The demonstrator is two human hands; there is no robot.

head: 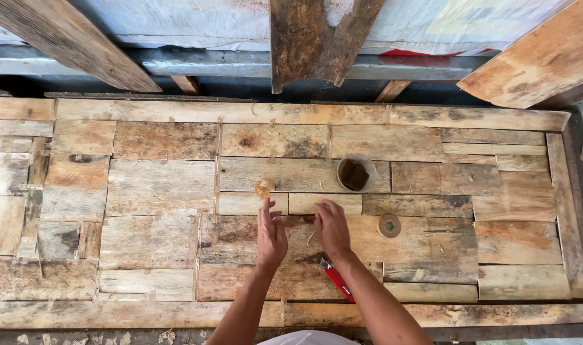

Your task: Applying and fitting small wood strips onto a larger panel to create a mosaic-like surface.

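A large panel of patchwork reclaimed wood boards lies flat below me. My left hand rests on it near the middle, fingers stretched toward a small crumpled amber lump just beyond the fingertips. My right hand lies beside it, fingers curled down onto the wood at a seam; whether it pinches anything there I cannot tell. A red-handled tool lies on the boards under my right forearm.
A clear plastic cup with a dark brown piece inside stands beyond my right hand. A small tape roll lies to its right. Rough planks lean against the wall at the back.
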